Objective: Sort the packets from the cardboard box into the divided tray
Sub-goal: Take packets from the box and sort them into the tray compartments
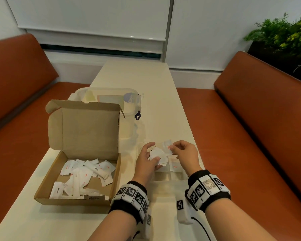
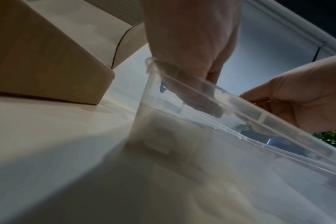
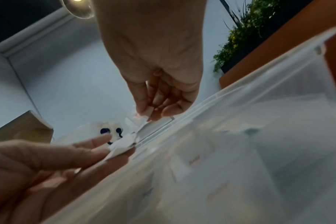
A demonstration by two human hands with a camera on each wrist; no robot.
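In the head view, a small bunch of white packets (image 1: 157, 156) is gripped in the left hand (image 1: 147, 160), fingers and thumb curled round it. A single packet (image 1: 167, 146) with red print is pinched between thumb and fingertips of the right hand (image 1: 184, 154). Both hands are held over the clear divided tray (image 1: 176, 176), which lies on the tabletop (image 1: 146, 79) beneath them. A packet marked in red (image 1: 175, 166) is seen in a tray compartment just under the right hand. To the left of the left hand the cardboard box (image 1: 80, 171) stands with its lid raised, and many loose packets (image 1: 87, 178) are scattered inside it. Beyond the box, farther from the hands, a clear lidded container (image 1: 109, 100) is set.

In the left wrist view, the left hand's fingers are seen blurred through the tray's translucent wall (image 2: 201, 94); the box side is seen to their left, and the right hand is seen across the tray rim.

In the right wrist view, the pinched packet is seen at the right hand's fingertips (image 3: 144, 110) above the tray rim, and the bunch is seen fanned out of the left hand's fingers (image 3: 98, 141).
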